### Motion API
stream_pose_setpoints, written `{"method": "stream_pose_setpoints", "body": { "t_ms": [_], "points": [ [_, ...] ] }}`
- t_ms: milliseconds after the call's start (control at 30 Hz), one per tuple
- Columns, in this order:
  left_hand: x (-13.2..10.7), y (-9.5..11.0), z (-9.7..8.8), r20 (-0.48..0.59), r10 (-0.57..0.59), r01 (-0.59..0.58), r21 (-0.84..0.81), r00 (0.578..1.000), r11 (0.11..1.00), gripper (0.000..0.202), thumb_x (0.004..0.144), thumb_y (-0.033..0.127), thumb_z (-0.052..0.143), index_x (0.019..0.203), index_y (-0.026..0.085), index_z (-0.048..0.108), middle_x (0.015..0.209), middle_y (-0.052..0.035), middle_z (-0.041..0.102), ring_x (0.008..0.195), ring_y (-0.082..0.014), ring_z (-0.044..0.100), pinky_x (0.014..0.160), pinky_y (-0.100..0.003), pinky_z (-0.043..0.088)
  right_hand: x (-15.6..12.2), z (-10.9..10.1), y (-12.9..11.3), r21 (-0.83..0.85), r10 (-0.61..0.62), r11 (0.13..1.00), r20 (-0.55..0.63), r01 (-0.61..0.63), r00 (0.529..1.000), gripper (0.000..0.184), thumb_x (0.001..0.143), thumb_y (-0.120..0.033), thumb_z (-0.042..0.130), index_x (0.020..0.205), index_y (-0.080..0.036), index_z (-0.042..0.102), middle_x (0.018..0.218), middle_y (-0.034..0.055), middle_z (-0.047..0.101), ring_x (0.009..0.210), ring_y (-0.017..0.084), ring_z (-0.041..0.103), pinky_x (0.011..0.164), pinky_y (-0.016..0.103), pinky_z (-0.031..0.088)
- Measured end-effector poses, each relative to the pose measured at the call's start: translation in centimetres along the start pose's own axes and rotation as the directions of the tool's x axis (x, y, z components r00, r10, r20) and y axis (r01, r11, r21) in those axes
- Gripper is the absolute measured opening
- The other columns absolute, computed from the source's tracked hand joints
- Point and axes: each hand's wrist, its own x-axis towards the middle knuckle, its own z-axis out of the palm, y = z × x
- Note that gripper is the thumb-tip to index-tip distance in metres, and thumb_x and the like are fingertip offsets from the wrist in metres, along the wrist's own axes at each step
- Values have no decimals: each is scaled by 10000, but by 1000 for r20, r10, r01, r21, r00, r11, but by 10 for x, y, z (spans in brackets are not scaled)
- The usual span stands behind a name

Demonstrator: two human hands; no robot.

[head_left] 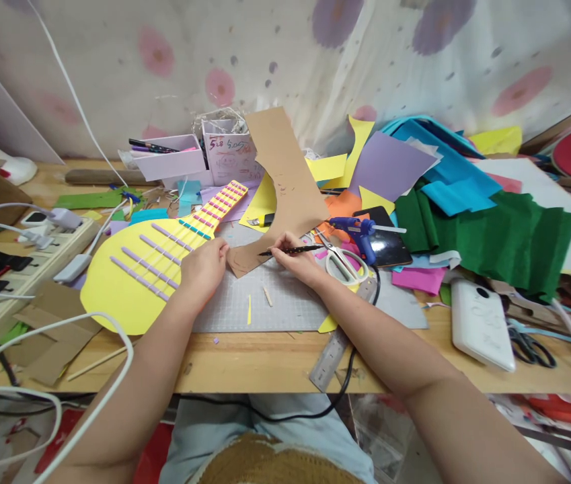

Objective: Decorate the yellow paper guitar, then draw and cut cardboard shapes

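Note:
My right hand is closed around a black pen, its tip at the lower part of a brown cardboard piece. The cardboard has a curved cutout on its left side and small pen marks. My left hand pinches the cardboard's lower left corner. Under it lies a grey cutting mat. Left of the cardboard is a yellow guitar-shaped cutout with purple strips across its body. White-handled scissors and a blue glue gun lie right of my right hand.
A metal ruler reaches the table's front edge beside a black cable. Green fabric and coloured sheets pile up at the right, near a white power bank. A power strip and cables occupy the left. White boxes stand behind.

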Motion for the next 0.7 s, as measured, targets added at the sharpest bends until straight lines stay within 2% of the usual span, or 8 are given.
{"method": "stream_pose_setpoints", "body": {
  "t_ms": [233,567,700],
  "points": [
    [0,-1,0,-10,7,-7,-19,1000,1000,317,893,333,317,894,245,622,888,-51,687,795,-210,613,597,-278,335,-3,-3,1,-70,-85,994,58,89,995,116,823,-313,476,762,-220,445,682,-25,500,635,123,456,602,272,372],
    [1,0,0,-13,3,-3,-9,1000,1000,298,892,335,327,871,242,609,891,-46,692,798,-212,617,570,-282,315,-4,-1,2,-140,-127,982,12,127,992,189,809,-362,531,729,-201,474,696,-11,514,629,115,451,588,266,370],
    [1,0,1,-14,0,0,-19,1000,1000,296,887,327,331,873,239,614,901,-54,692,811,-216,619,587,-285,334,-4,-1,4,-164,-149,974,40,154,988,171,822,-358,512,767,-198,492,733,2,539,658,123,473,609,272,382]
  ]
}}
